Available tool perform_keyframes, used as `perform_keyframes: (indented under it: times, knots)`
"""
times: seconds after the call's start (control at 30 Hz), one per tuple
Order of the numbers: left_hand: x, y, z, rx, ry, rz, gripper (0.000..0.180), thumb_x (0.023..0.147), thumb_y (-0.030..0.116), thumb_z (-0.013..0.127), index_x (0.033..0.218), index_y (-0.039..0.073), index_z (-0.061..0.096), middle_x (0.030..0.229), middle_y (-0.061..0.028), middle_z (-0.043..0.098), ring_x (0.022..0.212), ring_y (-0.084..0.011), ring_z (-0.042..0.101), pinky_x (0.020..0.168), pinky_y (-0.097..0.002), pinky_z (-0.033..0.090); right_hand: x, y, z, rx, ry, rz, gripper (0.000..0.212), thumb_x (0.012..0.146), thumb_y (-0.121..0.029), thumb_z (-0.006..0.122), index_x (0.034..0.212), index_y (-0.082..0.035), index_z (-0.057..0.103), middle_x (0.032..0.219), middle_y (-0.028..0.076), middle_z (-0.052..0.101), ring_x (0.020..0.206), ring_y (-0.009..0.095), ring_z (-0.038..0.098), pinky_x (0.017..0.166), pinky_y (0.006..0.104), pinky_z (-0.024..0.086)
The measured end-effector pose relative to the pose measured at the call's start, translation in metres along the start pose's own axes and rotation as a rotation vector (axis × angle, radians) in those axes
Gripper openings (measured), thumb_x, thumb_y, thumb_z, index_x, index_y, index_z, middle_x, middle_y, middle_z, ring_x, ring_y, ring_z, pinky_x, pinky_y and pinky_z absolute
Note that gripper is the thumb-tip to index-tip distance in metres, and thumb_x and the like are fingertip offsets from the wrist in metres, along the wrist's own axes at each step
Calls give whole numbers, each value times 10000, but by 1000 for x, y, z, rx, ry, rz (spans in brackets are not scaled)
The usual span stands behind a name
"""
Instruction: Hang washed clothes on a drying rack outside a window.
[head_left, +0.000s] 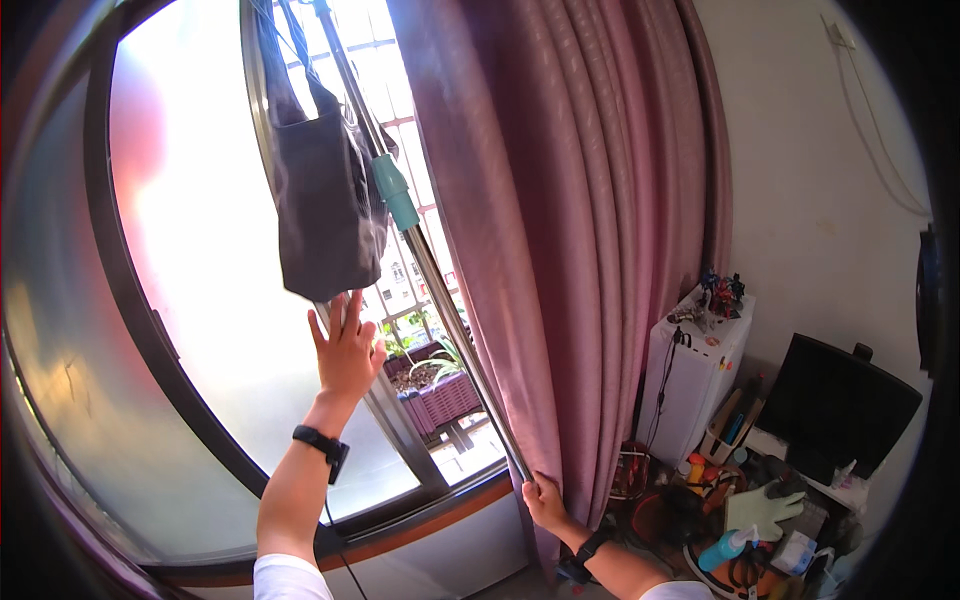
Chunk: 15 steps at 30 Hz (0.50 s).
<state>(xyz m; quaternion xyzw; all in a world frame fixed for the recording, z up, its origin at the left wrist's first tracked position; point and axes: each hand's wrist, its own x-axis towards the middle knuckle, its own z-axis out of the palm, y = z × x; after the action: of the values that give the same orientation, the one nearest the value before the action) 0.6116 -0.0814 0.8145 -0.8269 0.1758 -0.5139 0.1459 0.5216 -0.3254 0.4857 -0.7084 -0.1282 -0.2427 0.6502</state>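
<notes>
A dark grey tote bag (325,205) hangs by its straps in front of the window, beside the upper part of a metal telescopic pole (450,325) with a teal plastic collar (395,190). The top of the pole is out of sight, so I cannot tell whether the bag hangs on it. My left hand (346,355) is raised with its fingers spread, the tips at the lower edge of the bag. Down at the right, my right hand (545,502) is wrapped round the pole's lower end, close to the pink curtain (560,220).
Behind the bag is a sliding window with a frosted pane (200,250), outside bars and a purple planter (440,400). At the right stand a white cabinet (690,370) and a black monitor (840,405). Clutter lies below them, including a pale glove (765,510) and a teal bottle (722,550).
</notes>
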Motion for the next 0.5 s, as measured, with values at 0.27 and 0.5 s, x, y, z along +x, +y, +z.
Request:
perform_keyframes:
  times: [0.27, 0.5]
  knots:
    - [-20, -14, 8, 18, 65, -40, 176, 683, 108, 593, 839, 99, 513, 1491, -114, 223, 1371, -363, 180, 1073, -599, 86, 99, -65, 38, 155, -47, 56, 312, 943, -244, 430, 710, -40, 472, 548, 51, 462, 507, 159, 466, 494, 306, 361]
    - [-55, -34, 12, -98, 209, -148, 390, 766, 42, 546, 1142, 123, 479, 1454, -253, 213, 1334, -458, 204, 1056, -582, 160, 199, -125, 90, 95, 78, -183, 433, 949, -398, 430, 697, -53, 505, 484, 15, 421, 440, 97, 439, 423, 283, 324]
